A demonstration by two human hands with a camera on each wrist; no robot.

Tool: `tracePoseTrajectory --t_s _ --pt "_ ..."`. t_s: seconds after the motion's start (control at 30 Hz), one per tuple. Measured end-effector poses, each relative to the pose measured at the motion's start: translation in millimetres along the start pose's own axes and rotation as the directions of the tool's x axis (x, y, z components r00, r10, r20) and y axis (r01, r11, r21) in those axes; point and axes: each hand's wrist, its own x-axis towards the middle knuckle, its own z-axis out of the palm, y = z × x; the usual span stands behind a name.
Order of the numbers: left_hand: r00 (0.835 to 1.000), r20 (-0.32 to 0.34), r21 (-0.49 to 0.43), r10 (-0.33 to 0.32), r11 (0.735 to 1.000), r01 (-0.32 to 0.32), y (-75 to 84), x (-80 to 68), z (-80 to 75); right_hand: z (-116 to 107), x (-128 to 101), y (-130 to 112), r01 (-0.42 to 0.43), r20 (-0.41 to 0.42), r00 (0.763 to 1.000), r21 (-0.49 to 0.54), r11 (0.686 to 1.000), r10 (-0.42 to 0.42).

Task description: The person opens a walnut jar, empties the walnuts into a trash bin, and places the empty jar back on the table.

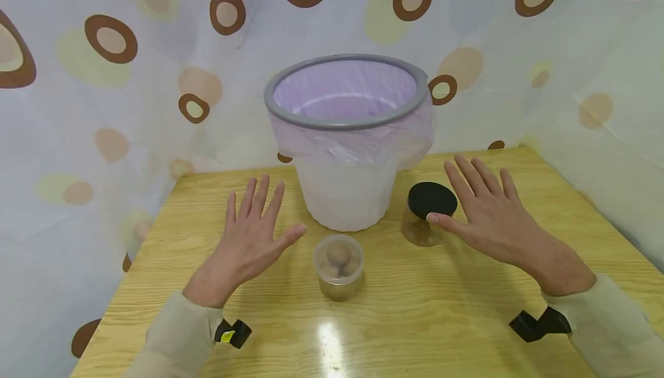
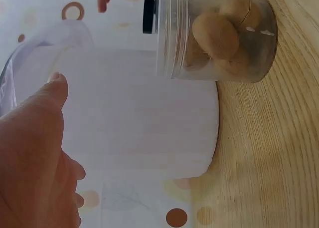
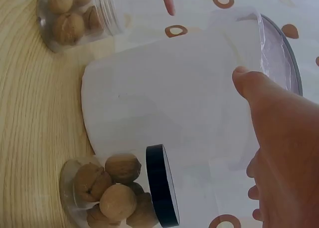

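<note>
My left hand is held over the table with fingers straight and spread, left of a clear jar. That jar has no black lid on it and has several walnuts inside. My right hand is likewise spread flat, its thumb overlapping a second clear jar in the head view. A black screw lid tops this second jar, and several walnuts show through its wall. Neither hand holds anything.
Behind the jars stands a white bin with a grey rim and a thin purple liner bag. The wooden table meets a patterned cloth at the back and sides.
</note>
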Motion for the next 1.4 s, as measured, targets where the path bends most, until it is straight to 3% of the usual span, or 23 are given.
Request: tracePoseTrajectory --t_s 0.4,0.7,1.13,1.4 --pt "1.000 -0.016 0.005 0.005 1.000 -0.005 4.9 -13.0 6.6 6.5 -4.7 -11.6 0.066 -0.050 0.997 0.100 0.993 -0.061" --pt "1.000 0.008 -0.006 0.017 1.000 -0.017 8.1 -13.2 8.5 16.5 -4.2 -22.3 0.137 -0.114 0.987 0.207 0.969 -0.115" --pt "0.998 0.018 -0.026 0.054 0.998 -0.053 16.4 -15.1 13.4 39.5 -10.8 -40.1 0.201 -0.114 0.978 0.257 0.945 -0.177" --pt "0.996 0.023 -0.025 0.084 0.996 -0.083 22.4 -15.4 16.6 60.4 -10.3 -48.1 0.190 -0.075 0.982 0.320 0.928 -0.175"
